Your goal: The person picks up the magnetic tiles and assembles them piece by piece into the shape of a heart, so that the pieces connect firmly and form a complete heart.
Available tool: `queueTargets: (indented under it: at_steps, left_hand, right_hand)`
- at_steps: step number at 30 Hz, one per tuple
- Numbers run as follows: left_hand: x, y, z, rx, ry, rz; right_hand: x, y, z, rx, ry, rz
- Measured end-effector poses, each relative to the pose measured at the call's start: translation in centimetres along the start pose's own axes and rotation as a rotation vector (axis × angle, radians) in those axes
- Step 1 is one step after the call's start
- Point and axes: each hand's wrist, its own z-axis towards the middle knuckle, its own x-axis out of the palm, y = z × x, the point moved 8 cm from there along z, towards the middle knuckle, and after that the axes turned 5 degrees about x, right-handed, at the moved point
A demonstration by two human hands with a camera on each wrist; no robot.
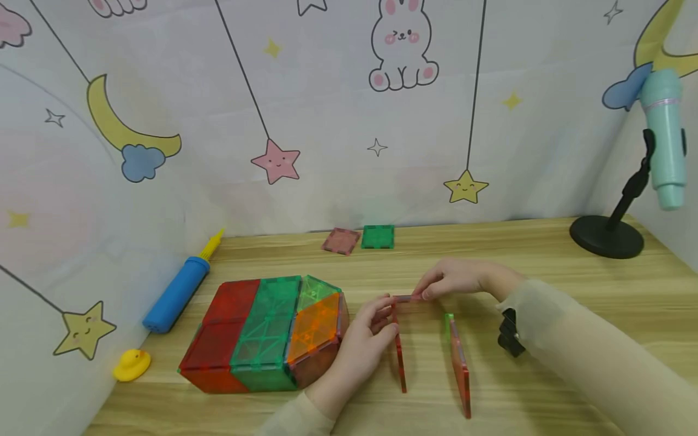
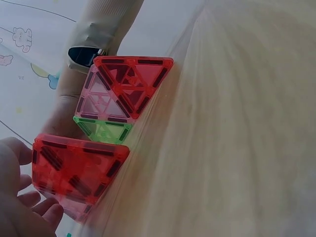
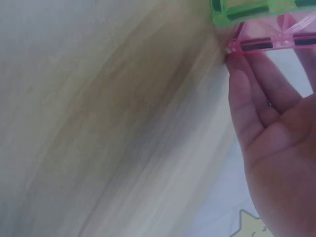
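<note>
My left hand (image 1: 362, 345) is at a row of upright magnetic tiles, holding a translucent red tile (image 1: 400, 357) by its edge with bent fingers. In the left wrist view that red tile (image 2: 81, 165) stands on edge at the fingertips. At the row's far end, my right hand (image 1: 455, 280) pinches a pink magnetic tile (image 1: 405, 298) that meets the red one at a corner. To the right stands a second row of red, pink and light green tiles (image 1: 460, 369), touched by neither hand. The right wrist view shows the fingers against a pink tile edge (image 3: 261, 45).
Left of my hands sits a block built of red, green and orange tiles (image 1: 267, 330). Two flat tiles (image 1: 377, 237) lie near the back wall. A blue pump (image 1: 177, 293), a yellow duck (image 1: 132, 364) and a microphone stand (image 1: 606, 236) are around the table's sides.
</note>
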Motion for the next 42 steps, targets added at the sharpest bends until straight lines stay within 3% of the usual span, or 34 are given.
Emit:
queueTargets:
  at_steps: [14, 24, 32, 42]
  left_hand:
    - [0.6, 0.2, -0.3, -0.043, 0.079, 0.071]
    - [0.9, -0.5, -1.1, -0.002, 0.107, 0.098]
    - [1.2, -0.4, -0.9, -0.022, 0.109, 0.09]
    - [1.1, 0.0, -1.1, -0.078, 0.137, 0.071]
  right_hand:
    - [0.7, -0.2, -1.7, -0.005, -0.01, 0.003]
    - [1.4, 0.1, -3.1, -0.011, -0.025, 0.016]
    - [1.7, -0.3, -3.9, -0.005, -0.067, 0.038]
    - [2.7, 0.0, -4.7, -0.074, -0.088, 0.052]
